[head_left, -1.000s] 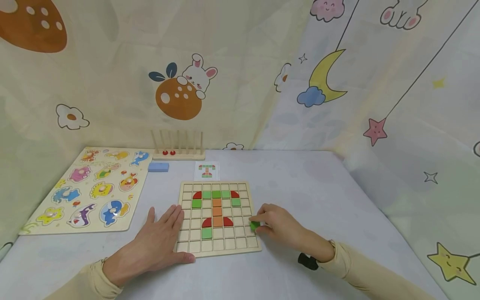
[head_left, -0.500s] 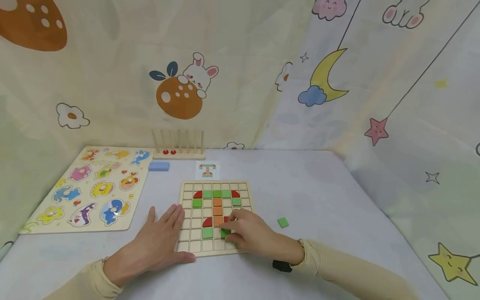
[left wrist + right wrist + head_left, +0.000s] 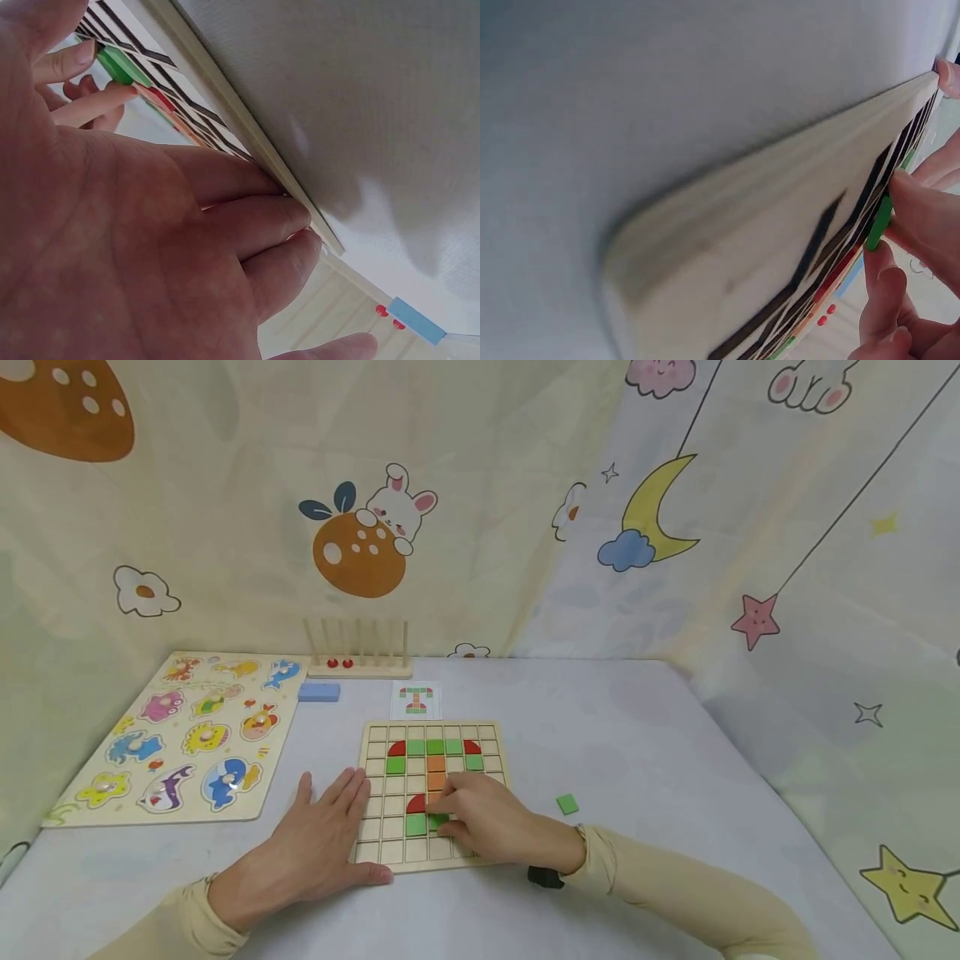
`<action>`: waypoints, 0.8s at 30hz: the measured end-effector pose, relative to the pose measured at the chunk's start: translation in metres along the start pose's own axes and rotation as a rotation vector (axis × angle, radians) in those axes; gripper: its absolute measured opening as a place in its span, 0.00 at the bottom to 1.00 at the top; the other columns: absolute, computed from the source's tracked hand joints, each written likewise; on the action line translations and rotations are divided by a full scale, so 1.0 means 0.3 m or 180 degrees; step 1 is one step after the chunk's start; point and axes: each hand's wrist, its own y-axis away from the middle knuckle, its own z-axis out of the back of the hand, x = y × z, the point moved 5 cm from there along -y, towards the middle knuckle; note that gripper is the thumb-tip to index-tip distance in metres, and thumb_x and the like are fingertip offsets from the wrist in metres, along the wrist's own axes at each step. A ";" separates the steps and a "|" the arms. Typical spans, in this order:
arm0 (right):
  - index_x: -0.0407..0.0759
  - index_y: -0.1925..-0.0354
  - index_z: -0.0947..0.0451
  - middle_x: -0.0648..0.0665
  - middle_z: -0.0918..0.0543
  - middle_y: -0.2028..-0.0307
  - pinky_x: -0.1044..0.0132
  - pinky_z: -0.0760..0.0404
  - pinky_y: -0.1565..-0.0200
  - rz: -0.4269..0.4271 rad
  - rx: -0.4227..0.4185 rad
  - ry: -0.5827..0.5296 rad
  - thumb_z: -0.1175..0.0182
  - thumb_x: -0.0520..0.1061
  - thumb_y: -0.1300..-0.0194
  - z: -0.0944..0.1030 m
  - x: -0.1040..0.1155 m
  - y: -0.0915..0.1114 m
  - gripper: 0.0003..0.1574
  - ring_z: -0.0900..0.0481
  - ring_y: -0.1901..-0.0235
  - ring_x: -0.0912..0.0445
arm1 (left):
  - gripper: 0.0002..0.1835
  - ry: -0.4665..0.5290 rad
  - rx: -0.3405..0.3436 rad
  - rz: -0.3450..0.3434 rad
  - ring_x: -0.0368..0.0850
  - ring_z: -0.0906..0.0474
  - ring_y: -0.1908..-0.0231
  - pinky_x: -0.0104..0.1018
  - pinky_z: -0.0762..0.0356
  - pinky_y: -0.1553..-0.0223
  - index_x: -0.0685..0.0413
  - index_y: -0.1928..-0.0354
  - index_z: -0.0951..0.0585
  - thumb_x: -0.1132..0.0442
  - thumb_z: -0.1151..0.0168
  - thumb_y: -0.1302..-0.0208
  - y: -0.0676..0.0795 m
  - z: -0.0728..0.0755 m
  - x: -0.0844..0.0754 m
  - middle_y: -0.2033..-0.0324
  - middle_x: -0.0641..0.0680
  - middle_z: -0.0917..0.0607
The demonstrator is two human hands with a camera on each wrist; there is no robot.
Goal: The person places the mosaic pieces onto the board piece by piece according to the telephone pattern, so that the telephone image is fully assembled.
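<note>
A wooden grid board (image 3: 393,853) lies on the table, with green, orange and red tiles set in a T-like pattern. My right hand (image 3: 491,820) is over its lower middle, pinching a green square tile (image 3: 880,223) between thumb and fingers. In the head view that tile is just right of a light green tile (image 3: 416,825), below the orange column. The right hand hides the red piece at the column's right. My left hand (image 3: 311,843) rests with straight fingers along the board's left edge, its thumb at the near corner.
A loose green tile (image 3: 567,804) lies right of the board. Behind the board is a pattern card (image 3: 416,713). A blue block (image 3: 318,692), a peg rack (image 3: 360,673) with red beads and a sea-animal puzzle (image 3: 172,693) stand at the back left.
My right hand has carried the green tile leftward from the board's right edge to the cell area beneath the orange column. The loose green tile has come into view. My left hand stays put.
</note>
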 end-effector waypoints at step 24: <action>0.51 0.49 0.11 0.54 0.20 0.70 0.77 0.36 0.71 -0.0024 0.0104 -0.0402 0.25 0.50 0.40 -0.009 -0.024 -0.009 0.20 0.36 0.74 0.66 | 0.64 -0.0019 -0.0025 -0.0006 0.65 0.41 0.23 0.81 0.52 0.32 0.71 0.26 0.36 0.21 0.38 0.47 0.000 0.003 -0.003 0.24 0.68 0.36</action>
